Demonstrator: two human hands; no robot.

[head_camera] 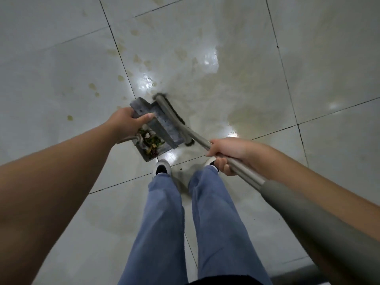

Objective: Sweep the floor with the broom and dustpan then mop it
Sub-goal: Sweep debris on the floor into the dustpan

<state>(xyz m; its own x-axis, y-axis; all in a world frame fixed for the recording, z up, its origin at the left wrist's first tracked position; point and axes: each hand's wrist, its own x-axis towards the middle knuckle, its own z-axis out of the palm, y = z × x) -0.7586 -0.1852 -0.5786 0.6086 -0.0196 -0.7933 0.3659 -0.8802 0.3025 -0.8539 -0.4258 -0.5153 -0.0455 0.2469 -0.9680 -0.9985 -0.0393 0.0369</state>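
Observation:
A grey dustpan [158,122] sits on the tiled floor just ahead of my feet, tilted, with leaves and paper scraps [151,142] heaped in it. My left hand [127,122] grips the dustpan's upper edge, thumb over the rim. The broom head [170,112] with dark bristles lies against the dustpan's right side. Its grey handle [232,163] runs back to the lower right, where my right hand [228,155] is wrapped around it.
The pale floor tiles [257,79] are wet and streaked yellowish-brown, with stain spots [92,87] to the left of the dustpan. My legs in blue trousers and white shoes [162,167] stand directly behind the dustpan. A few dark crumbs lie between the shoes.

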